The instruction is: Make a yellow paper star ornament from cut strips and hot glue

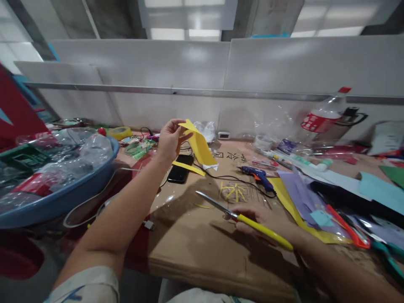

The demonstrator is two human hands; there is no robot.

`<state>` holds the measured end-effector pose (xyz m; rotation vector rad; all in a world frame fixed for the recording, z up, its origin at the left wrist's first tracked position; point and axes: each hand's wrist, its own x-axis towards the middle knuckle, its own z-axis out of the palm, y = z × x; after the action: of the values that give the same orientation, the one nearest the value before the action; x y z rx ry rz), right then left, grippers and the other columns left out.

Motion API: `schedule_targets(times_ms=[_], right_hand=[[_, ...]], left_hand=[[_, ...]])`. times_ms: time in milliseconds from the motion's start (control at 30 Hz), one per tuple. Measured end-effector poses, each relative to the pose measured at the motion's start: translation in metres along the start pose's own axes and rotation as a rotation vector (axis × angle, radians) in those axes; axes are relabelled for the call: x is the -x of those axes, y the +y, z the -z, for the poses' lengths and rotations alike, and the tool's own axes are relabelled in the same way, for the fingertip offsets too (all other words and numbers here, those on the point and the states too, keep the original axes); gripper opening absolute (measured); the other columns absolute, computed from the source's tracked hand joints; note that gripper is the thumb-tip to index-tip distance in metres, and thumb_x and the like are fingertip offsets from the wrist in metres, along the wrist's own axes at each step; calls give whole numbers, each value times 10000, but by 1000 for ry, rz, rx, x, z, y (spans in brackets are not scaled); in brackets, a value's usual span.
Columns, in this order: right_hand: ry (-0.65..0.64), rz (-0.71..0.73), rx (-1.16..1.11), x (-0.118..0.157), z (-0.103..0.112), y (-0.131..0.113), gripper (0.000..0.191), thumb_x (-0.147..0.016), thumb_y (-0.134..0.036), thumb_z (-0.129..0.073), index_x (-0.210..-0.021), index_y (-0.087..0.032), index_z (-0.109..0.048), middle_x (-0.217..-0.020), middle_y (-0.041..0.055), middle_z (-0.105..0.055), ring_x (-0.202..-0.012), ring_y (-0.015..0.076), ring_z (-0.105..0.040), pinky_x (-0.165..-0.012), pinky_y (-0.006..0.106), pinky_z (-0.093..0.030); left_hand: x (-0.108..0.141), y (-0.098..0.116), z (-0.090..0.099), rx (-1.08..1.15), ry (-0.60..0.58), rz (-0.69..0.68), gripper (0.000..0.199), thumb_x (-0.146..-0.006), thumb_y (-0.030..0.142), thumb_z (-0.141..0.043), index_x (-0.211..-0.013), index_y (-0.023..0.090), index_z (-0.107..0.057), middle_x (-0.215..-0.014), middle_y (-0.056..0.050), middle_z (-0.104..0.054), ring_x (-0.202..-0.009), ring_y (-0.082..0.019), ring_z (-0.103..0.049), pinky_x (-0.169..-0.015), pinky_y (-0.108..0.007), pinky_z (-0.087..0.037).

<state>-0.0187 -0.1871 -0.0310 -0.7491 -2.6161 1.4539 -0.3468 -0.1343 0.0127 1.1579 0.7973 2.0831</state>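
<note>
My left hand (pixel 172 138) pinches the upper end of a yellow paper sheet (pixel 199 145), which hangs at a slant above the table. Below it, a narrow yellow strip (pixel 189 168) lies across a black phone (pixel 179 171). In my right hand (pixel 252 219) is a pair of scissors (pixel 265 231) with yellow handles, its blades pointing left and looking closed. The scissors are held low over the cardboard (pixel 195 235), apart from the sheet. Several thin yellow pieces (pixel 235 192) lie on the cardboard beyond the blades.
A blue glue gun (pixel 259 176) with its cord lies right of centre. Coloured sheets (pixel 299 198), a red cutter (pixel 350 227) and green-handled scissors (pixel 388 256) crowd the right. A blue basin (pixel 63 193) of plastic bottles stands left. A large bottle (pixel 328 111) stands at the back right.
</note>
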Motion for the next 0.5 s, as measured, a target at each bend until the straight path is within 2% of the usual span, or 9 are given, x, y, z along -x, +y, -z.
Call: schedule_targets(times_ms=[67, 200, 267, 333, 367, 467, 500], right_hand=[[14, 90, 137, 2, -3, -2, 323, -896, -428, -604, -1097, -195, -706, -970, 44, -694, -842, 167, -620, -713, 232, -463], [54, 126, 401, 4, -17, -5, 244, -865, -272, -591, -1064, -193, -708, -989, 62, -725, -841, 180, -641, -722, 247, -444], [50, 99, 519, 3, -26, -2, 268, -837, -293, -619, -1064, -176, -701, -991, 90, -727, -859, 204, -655, -728, 265, -450], [46, 98, 585, 1, -33, 4, 322, -844, -357, -621, -1087, -156, -688, -1008, 119, -724, -874, 221, -665, -737, 282, -460], [53, 108, 596, 0, -35, 6, 347, -849, -380, -617, -1103, -152, -680, -1023, 129, -722, -884, 226, -670, -741, 287, -464], [72, 148, 593, -3, -39, 12, 382, -857, -424, -589, -1131, -166, -658, -1054, 129, -718, -895, 234, -682, -729, 293, -475], [66, 146, 596, -3, -39, 13, 389, -850, -440, -583, -1125, -175, -656, -1054, 124, -718, -886, 241, -687, -706, 297, -478]], left_hand=[[-12, 7, -17, -4, -17, -52, 166, -757, 218, -782, -823, 234, -631, -842, 2, -671, -821, -135, -660, -765, -292, -593], [-37, 22, -63, 37, -44, -177, 173, -798, 160, -720, -863, 252, -589, -894, 29, -688, -929, -128, -646, -790, -273, -586], [-47, 25, -93, 115, -99, -223, 173, -811, 124, -676, -900, 230, -572, -844, 58, -667, -908, -118, -637, -802, -311, -598], [-50, 21, -130, 149, -192, -187, 167, -843, 115, -647, -920, 238, -565, -921, 62, -682, -976, -117, -632, -868, -350, -593], [-50, 17, -151, 161, -201, -168, 150, -862, 129, -636, -924, 248, -570, -915, 56, -680, -1007, -124, -630, -885, -357, -590], [-38, -5, -224, 142, -232, -37, 119, -894, 139, -610, -955, 239, -588, -992, 46, -694, -1189, -172, -607, -889, -314, -579], [-32, -14, -251, 181, -271, 6, 123, -944, 128, -513, -991, 211, -590, -1002, 39, -688, -1230, -185, -593, -882, -321, -574]])
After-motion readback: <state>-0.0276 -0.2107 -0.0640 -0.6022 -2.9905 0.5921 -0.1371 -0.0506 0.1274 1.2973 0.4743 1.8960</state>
